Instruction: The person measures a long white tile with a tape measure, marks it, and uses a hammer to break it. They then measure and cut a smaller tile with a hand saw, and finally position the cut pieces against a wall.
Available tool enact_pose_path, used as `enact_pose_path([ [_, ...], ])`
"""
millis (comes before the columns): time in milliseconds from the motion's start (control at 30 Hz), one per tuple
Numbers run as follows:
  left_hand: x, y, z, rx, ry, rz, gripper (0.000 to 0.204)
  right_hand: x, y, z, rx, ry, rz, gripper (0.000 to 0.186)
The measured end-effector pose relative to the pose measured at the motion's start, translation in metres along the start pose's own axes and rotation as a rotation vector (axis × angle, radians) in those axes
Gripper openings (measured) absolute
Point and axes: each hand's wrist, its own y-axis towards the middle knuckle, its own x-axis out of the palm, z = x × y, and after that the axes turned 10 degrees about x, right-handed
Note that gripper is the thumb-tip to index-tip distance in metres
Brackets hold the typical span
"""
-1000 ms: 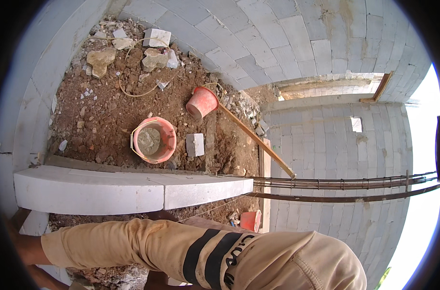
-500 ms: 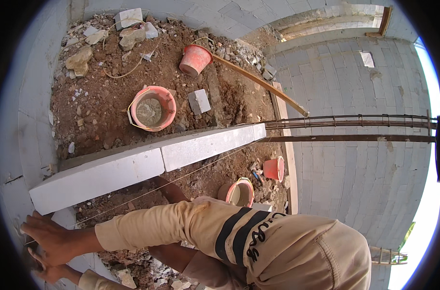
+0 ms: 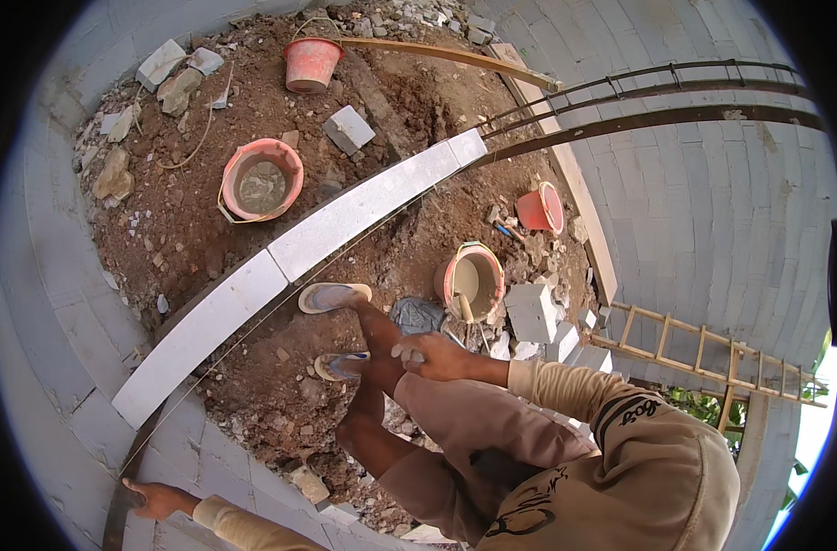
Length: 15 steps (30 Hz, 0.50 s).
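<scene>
My left hand is at the lower left, at the wall end beside a dark upright strip. Its fingers are curled, and its thumb points at a thin string line; what they grip is unclear. My right hand is closed over my bent knee, its fingertips grey; anything inside is hidden. Along the string runs a low course of white blocks, two long ones and a short end piece. My feet, in sandals, stand on the soil close to it.
A mortar bucket and a tilted red bucket lie beyond the course. Nearer are another mortar bucket, a small red bucket and loose blocks. Rebar extends from the course's end. A wooden ladder leans at the right.
My right hand has left the wall end and come back to my knee. My left hand stays near the string's end. The view has turned, showing my legs and the ladder.
</scene>
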Motion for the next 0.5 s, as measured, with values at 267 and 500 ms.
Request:
enact_pose_path([
  [267, -0.024, -0.007, 0.024, -0.111, -0.021, -0.214, 0.104, -0.077, -0.094, 0.131, 0.444, -0.019, 0.209, 0.039],
  [500, -0.062, -0.172, 0.105, -0.224, -0.256, -0.494, 0.055, -0.071, -0.141, 0.230, 0.666, 0.109, 0.182, 0.044],
])
